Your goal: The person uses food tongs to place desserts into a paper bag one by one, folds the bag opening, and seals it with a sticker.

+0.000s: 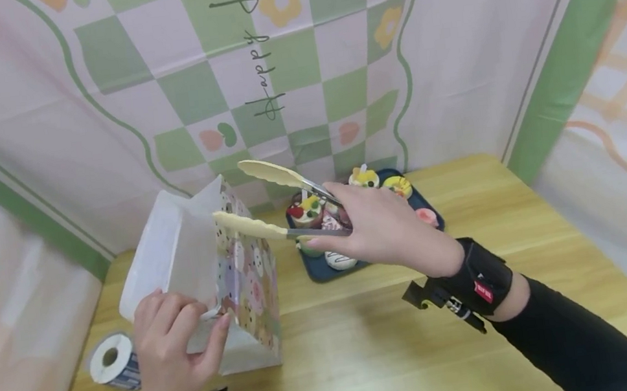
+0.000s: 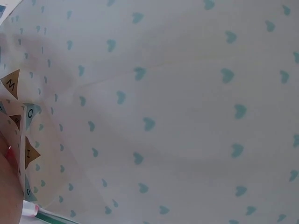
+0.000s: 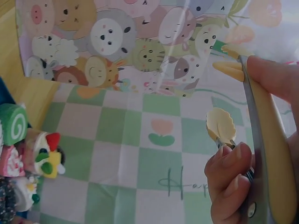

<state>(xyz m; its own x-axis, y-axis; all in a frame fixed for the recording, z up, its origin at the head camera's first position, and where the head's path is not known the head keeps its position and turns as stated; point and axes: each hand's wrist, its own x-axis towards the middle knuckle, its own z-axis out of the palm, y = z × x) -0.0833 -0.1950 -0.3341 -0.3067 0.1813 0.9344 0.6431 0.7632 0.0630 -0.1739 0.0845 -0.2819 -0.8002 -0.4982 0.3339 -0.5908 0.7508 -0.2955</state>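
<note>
A paper gift bag (image 1: 255, 287) with printed cartoon animal faces stands upright on the table, its mouth open and its inside pale. My left hand (image 1: 175, 336) pinches the bag's near rim between thumb and fingers. In the left wrist view a white surface with teal hearts (image 2: 148, 123) fills most of the picture, and the hand shows only at the left edge. My right hand (image 1: 390, 222) grips a pair of tongs (image 1: 253, 227) with cream tips, spread apart and holding nothing. The tips are beside the bag's upper edge, left of the tray.
Behind the right hand lies a dark blue tray (image 1: 320, 275) with several small cakes and desserts, among them a fruit-topped cup (image 1: 306, 212) and a yellow donut (image 1: 397, 187). A label roll (image 1: 112, 360) stands left of the bag. A patterned curtain (image 1: 285, 62) hangs behind the table.
</note>
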